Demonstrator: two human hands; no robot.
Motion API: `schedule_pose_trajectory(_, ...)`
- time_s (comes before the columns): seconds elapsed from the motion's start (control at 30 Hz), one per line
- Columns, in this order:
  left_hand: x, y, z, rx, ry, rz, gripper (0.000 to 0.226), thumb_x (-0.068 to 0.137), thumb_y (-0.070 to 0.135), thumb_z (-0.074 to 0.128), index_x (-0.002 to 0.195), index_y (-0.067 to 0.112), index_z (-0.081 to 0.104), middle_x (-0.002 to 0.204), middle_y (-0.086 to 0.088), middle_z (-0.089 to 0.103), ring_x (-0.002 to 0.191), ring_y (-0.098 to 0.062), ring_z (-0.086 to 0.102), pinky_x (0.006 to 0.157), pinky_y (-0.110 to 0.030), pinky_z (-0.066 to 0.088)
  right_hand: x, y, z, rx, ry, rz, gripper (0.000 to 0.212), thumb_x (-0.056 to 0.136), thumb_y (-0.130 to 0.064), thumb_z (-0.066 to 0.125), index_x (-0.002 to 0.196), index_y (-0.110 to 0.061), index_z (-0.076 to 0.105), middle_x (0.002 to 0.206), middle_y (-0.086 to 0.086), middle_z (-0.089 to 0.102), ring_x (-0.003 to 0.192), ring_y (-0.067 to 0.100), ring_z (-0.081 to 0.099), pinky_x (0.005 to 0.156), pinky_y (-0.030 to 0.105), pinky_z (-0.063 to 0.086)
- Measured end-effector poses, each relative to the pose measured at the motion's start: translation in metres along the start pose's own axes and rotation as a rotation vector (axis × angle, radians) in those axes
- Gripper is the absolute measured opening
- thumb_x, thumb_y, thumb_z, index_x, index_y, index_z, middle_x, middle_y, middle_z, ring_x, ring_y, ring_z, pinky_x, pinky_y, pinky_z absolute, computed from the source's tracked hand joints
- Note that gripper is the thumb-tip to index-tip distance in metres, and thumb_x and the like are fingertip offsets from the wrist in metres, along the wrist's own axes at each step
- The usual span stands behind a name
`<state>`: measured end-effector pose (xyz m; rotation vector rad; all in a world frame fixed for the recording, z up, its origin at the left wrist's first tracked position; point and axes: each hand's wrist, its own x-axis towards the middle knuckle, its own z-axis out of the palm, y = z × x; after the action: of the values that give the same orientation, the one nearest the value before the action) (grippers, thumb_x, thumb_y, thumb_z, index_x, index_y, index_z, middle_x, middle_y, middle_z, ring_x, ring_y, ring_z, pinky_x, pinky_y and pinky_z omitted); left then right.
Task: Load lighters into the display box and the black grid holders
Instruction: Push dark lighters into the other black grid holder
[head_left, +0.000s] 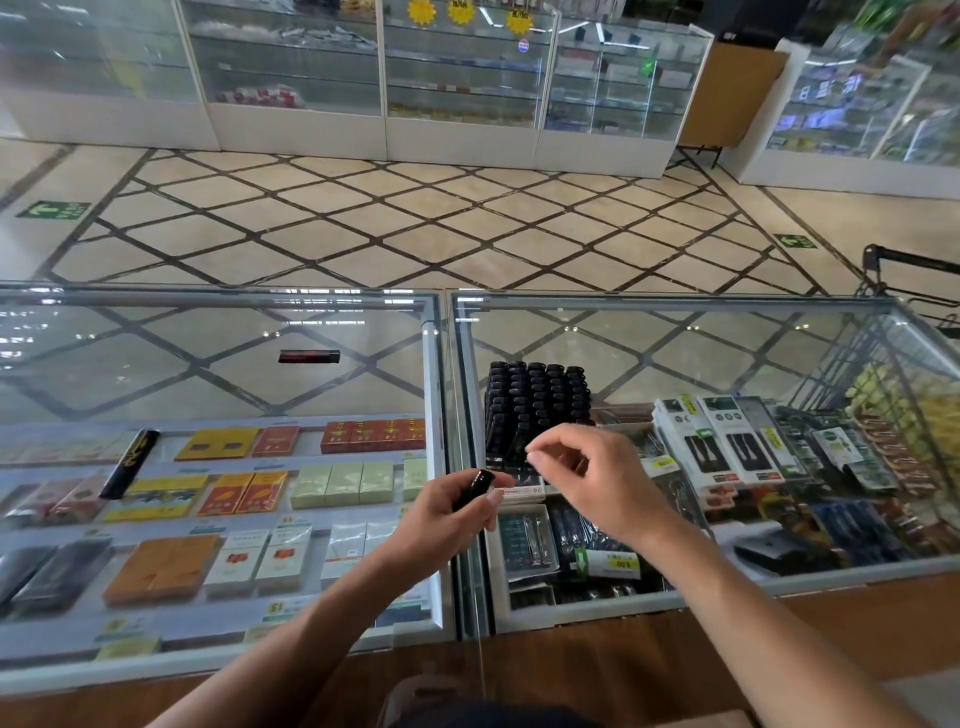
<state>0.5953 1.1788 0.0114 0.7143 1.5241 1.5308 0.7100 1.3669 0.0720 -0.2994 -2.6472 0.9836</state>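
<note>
Left hand (447, 512) grips black lighter (475, 486) over glass counter (208, 374).

Most of the lighter (474, 488) inside the left hand (447, 514); display box (522, 492) front behind right hand (584, 470).

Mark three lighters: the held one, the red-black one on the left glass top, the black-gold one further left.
held lighter (475, 487), head view, on its black body below the glossy tip.
red-black lighter (309, 356), head view, middle of its body.
black-gold lighter (130, 462), head view, middle of its patterned side.
</note>
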Motion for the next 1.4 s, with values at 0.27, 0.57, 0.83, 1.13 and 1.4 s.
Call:
schedule_pose_trajectory(0.27,0.001,0.002,-0.006,-0.05,-0.112,-0.045,0.037,0.097,0.018,0.039,0.115,-0.004,0.062,0.085,-0.01,0.058,0.073,-0.017,0.051,0.066,-0.029,0.042,-0.002,-0.014,0.027,0.202,-0.144,0.174,0.01,0.097,-0.037,0.068,0.102,-0.03,0.074,0.081,-0.008,0.071,0.074,0.009,0.067,0.067,0.025,0.056)
schedule_pose_trajectory(0.57,0.001,-0.003,-0.007,-0.024,-0.035,0.036,0.029,0.101,0.0,0.057,0.125,0.01,0.07,0.102,-0.006,0.075,0.098,-0.022,0.071,0.095,-0.041,0.057,-0.003,-0.007,0.02,0.282,-0.102,0.274,0.009,0.097,-0.019,0.069,0.1,-0.027,0.074,0.085,-0.004,0.074,0.078,0.015,0.071,0.073,0.033,0.062)
schedule_pose_trajectory(0.83,-0.002,-0.003,0.002,0.077,0.059,0.132,0.025,0.102,0.012,0.06,0.122,0.022,0.071,0.112,-0.001,0.076,0.106,-0.02,0.072,0.097,-0.044,0.058,-0.007,-0.004,0.014,0.285,-0.091,0.266,0.016,0.09,-0.02,0.079,0.101,-0.03,0.074,0.091,-0.013,0.075,0.087,0.009,0.07,0.079,0.026,0.059)
schedule_pose_trajectory(1.13,-0.003,-0.03,-0.01,1.391,0.092,0.235,0.058,0.104,0.061,0.017,0.16,0.047,0.014,0.171,0.004,-0.002,0.156,-0.015,-0.018,0.126,-0.058,-0.003,-0.005,0.025,-0.044,0.074,0.164,0.195,0.017,0.087,-0.017,0.081,0.1,-0.026,0.074,0.088,-0.016,0.074,0.083,0.004,0.071,0.076,0.014,0.055)
schedule_pose_trajectory(1.4,-0.002,-0.03,-0.005,1.483,0.049,0.172,0.061,0.103,0.064,0.009,0.16,0.044,-0.003,0.17,0.004,-0.011,0.155,-0.018,-0.023,0.124,-0.06,-0.01,-0.007,0.044,-0.048,-0.098,0.203,0.122,0.019,0.087,-0.015,0.081,0.103,-0.023,0.075,0.093,-0.02,0.073,0.084,-0.003,0.07,0.077,0.011,0.055)
